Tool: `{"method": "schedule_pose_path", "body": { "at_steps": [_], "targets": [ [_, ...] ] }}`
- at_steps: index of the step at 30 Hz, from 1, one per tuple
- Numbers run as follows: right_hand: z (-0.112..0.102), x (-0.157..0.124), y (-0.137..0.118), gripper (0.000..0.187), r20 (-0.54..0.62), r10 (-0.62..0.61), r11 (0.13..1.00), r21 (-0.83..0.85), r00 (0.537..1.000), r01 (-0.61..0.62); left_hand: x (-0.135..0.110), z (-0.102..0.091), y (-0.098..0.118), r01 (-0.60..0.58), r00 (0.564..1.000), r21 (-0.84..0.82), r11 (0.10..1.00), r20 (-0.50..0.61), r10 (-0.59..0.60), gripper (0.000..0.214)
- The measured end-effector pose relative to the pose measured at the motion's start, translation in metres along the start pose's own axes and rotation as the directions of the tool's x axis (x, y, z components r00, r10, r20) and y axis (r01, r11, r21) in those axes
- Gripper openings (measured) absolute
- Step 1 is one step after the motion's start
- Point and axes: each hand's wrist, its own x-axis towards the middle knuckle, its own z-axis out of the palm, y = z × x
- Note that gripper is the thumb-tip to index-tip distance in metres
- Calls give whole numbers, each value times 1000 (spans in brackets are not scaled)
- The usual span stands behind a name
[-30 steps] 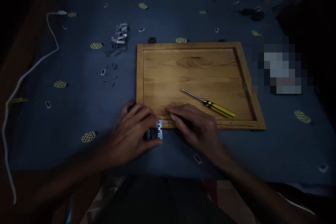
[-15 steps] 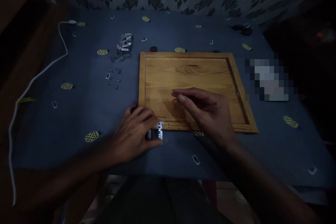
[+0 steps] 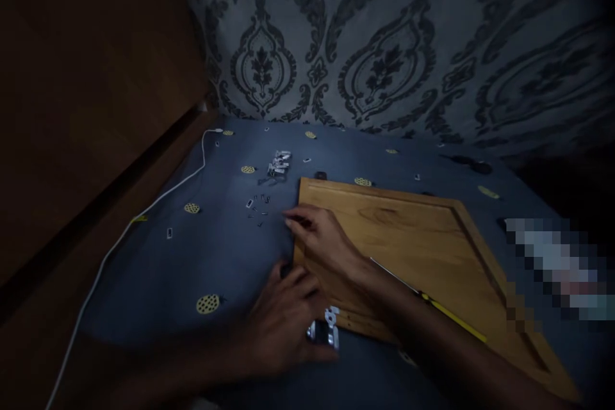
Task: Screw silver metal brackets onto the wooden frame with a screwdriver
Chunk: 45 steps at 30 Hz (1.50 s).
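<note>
My left hand (image 3: 288,320) is closed around a metal cabinet hinge (image 3: 330,327) at the near edge of the framed wooden panel (image 3: 408,230). Under its fingers, a small dark object at the panel's left corner is mostly covered. My right hand (image 3: 319,234) reaches over the panel's left side, thumb and fingertips together in a pinch. What the pinch holds, if anything, does not show. Just beyond those fingertips several small screws (image 3: 260,208) lie scattered on the blue cloth. A screwdriver (image 3: 449,315) with a yellow and black handle lies across the panel, partly behind my right forearm.
A pile of metal hinges (image 3: 279,165) lies behind the screws. A white cable (image 3: 163,195) runs along the left. Dark scissors-like tools (image 3: 473,164) and a blurred-out object (image 3: 562,269) are at the right. A patterned wall (image 3: 317,70) stands behind the table.
My right hand has moved left from above the panel's middle toward the screws. The view has tilted up and swung left. The screwdriver now shows on the panel. My left hand stays at the hinge.
</note>
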Motion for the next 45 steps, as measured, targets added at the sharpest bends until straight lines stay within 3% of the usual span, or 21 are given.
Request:
{"method": "schedule_pose_path", "body": {
  "at_steps": [5, 11, 21, 27, 31, 36, 40, 45],
  "targets": [
    [19, 39, 5, 15, 95, 23, 987, -163, 995, -7, -2, 3, -4, -28, 999, -38, 999, -18, 28, 51],
    [38, 70, 14, 28, 158, 110, 957, -282, 981, -62, 1, -2, -2, -31, 1000, -43, 999, -5, 31, 53],
    [42, 77, 25, 34, 171, 145, 958, -273, 975, -94, 1, -3, -1, -49, 999, -39, 998, -15, 48, 52],
    [39, 74, 25, 29, 126, 92, 989, -128, 988, -76, 2, 1, -4, -40, 999, -32, 999, -20, 39, 51],
    [25, 46, 19, 17, 22, 98, 993, 68, 995, -99, 0, 3, -5, -42, 999, -23, 999, -23, 42, 50],
    [-13, -30, 1, 8, -116, 206, 951, 257, 972, -171, -1, -2, -4, -48, 999, -5, 999, -19, 48, 44],
    [-31, -94, -18, 11, -197, 229, 947, 272, 953, -171, -1, -7, -3, -77, 997, -13, 997, -1, 77, 40],
    [-24, -139, -16, 5, -251, 134, 982, 165, 959, -95, -2, -5, -3, -75, 996, -12, 997, -39, 75, 42]
  ]
}}
